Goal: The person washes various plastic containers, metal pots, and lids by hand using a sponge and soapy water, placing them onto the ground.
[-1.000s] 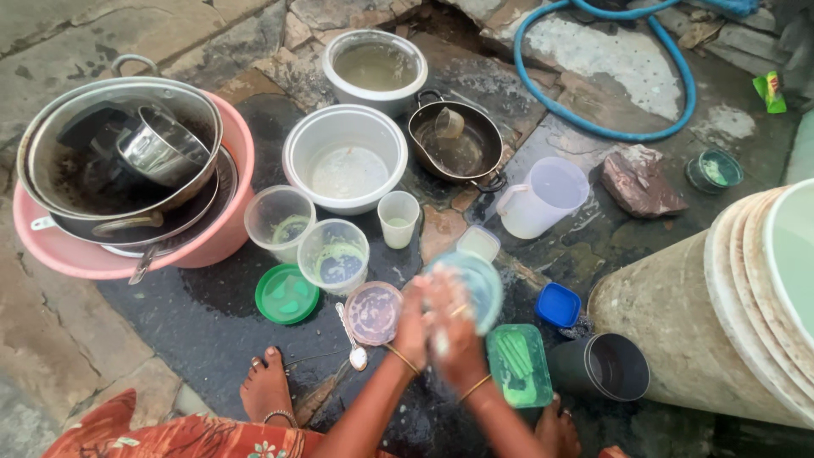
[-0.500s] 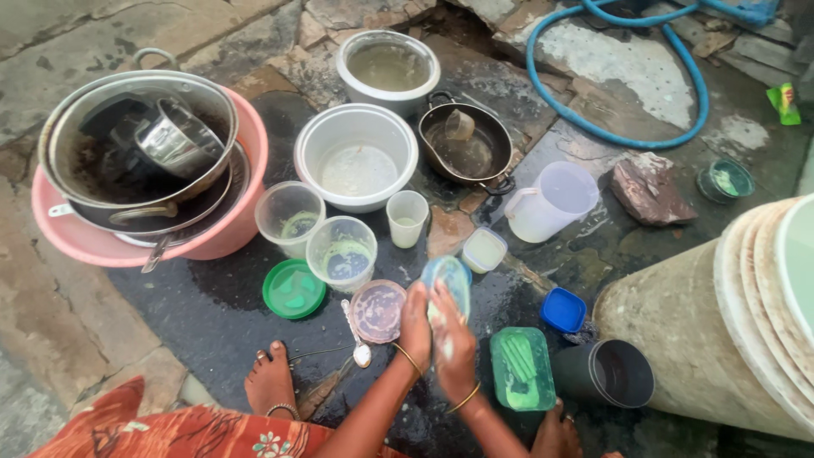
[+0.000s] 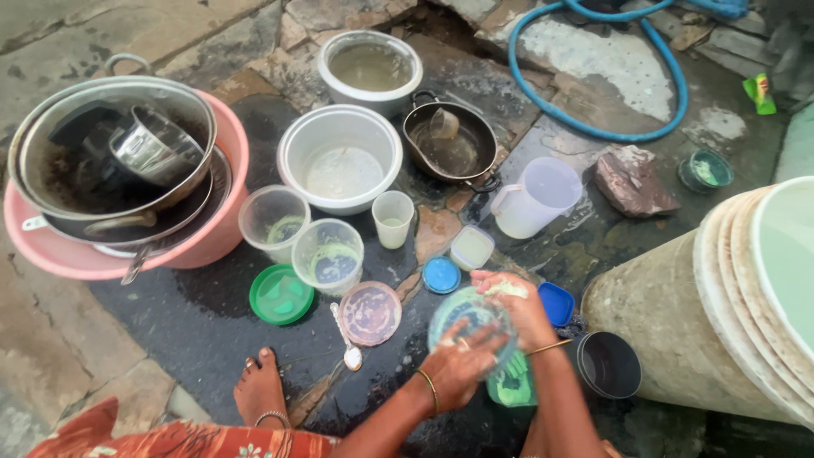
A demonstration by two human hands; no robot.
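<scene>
My left hand (image 3: 458, 365) grips a round clear plastic lid (image 3: 469, 321) from below, low in the middle of the view. My right hand (image 3: 519, 307) presses a soapy scrubbing pad (image 3: 506, 288) against the lid's upper right edge. Under my hands lies a green plastic container (image 3: 511, 386). A pinkish lid (image 3: 370, 313) with a spoon (image 3: 348, 339) beside it lies on the wet ground to the left, and a small blue lid (image 3: 442, 275) just above.
A pink basin (image 3: 197, 246) stacked with metal pots (image 3: 119, 161) stands at left. Clear tubs (image 3: 328, 254), a cup (image 3: 393, 219), a white bowl (image 3: 341, 166), a black pan (image 3: 449, 142), a jug (image 3: 537, 197), a blue hose (image 3: 593, 131) and a large barrel (image 3: 721, 314) surround me. My bare foot (image 3: 259, 390) rests at the bottom.
The clear lid has come down and tilted flatter in my left hand. My right hand has shifted to its upper right edge with the pad. The view has drifted slightly.
</scene>
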